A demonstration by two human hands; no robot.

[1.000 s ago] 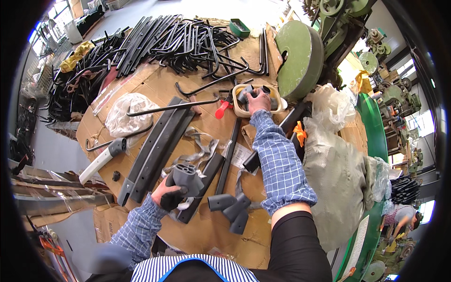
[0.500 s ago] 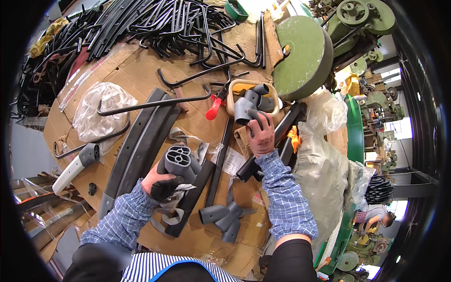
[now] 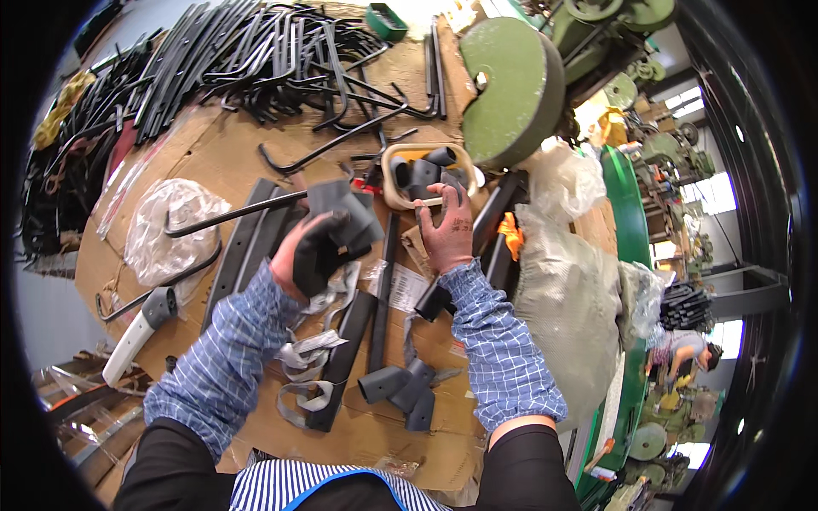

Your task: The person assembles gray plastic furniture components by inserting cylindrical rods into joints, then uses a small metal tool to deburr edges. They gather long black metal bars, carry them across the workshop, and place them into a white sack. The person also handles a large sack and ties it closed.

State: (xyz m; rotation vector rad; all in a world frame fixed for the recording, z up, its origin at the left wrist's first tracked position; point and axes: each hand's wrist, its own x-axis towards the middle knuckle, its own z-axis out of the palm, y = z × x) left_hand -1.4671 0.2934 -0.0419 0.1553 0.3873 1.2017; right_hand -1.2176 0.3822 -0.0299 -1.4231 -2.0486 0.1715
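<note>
My left hand (image 3: 308, 255), in a dark-palmed work glove, is closed round a grey plastic tube connector (image 3: 345, 213) held above the cardboard. My right hand (image 3: 447, 228) is at the near rim of a cream plastic tub (image 3: 394, 201), thumb and fingers apart, with nothing seen in it. Several dark grey tube connectors (image 3: 423, 176) sit in that tub. Nearer me, a branched grey connector (image 3: 400, 390) lies on the cardboard. A red-handled tool (image 3: 365, 184) is mostly hidden behind the held connector.
Bent black metal tubes (image 3: 281, 64) are heaped at the far left. A green machine wheel (image 3: 511, 94) stands beyond the tub. A white woven sack (image 3: 564, 298) lies right of my arm. Clear plastic bag (image 3: 175, 230), black bars (image 3: 345, 358) and cloth strips (image 3: 300, 358) lie on the cardboard (image 3: 256, 409).
My left hand has raised the connector up and away from me, tilting it. My right hand has come off the connector in the tub and spread its fingers. The view has shifted slightly.
</note>
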